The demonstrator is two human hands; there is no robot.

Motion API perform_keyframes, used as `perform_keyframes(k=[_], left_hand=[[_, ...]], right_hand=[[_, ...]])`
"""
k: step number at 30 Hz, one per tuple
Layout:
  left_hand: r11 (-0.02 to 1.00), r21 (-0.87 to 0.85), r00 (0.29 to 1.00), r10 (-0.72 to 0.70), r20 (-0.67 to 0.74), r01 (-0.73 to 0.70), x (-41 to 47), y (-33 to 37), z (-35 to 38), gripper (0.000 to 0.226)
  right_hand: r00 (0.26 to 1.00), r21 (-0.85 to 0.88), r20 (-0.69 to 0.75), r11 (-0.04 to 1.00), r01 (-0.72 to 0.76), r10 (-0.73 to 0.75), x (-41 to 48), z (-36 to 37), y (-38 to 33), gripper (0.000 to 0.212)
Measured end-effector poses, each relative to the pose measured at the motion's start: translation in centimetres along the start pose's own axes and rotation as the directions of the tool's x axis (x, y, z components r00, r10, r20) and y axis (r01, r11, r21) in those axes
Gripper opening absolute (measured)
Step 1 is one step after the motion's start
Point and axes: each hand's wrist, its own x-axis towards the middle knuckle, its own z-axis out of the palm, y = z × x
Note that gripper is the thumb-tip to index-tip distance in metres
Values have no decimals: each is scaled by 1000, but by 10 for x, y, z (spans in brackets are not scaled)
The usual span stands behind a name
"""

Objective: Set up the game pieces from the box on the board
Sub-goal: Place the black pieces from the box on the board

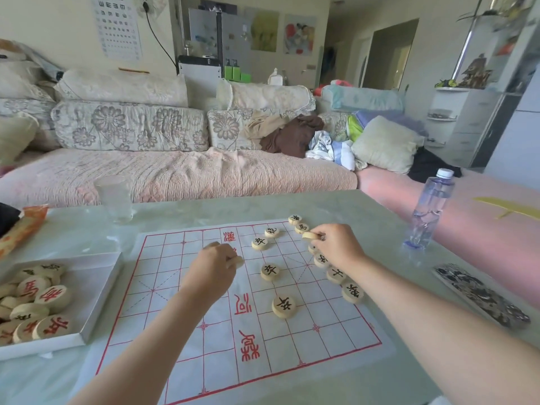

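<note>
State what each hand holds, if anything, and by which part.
The right hand pinches a wooden disc by its rim. The left hand curls round another disc, mostly hidden; where its grip sits cannot be told.

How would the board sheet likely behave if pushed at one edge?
The board sheet looks thin and lies flat, so it is probably floppy and light. On the glossy table it would likely slide or wrinkle, shifting the black-marked pieces standing on it.
</note>
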Motion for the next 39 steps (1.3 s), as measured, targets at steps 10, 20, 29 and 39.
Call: perform_keyframes(k=[10,20,29,39], left_hand=[[995,57,997,82,-7,-81,31,-14,42,11],[984,70,986,157,61,-161,27,-12,45,15],[994,50,990,92,105,-98,28,-14,46,16],[995,101,983,-40,178,22,28,-17,46,54]], right_hand=[[983,-222,154,966,136,-103,65,16,39,22],[975,-349,211,927,135,-62,76,31,47,18],[982,-343,186,935,86,-22,77,34,47,16],[977,-263,213,963,58,-1,72,35,38,35]])
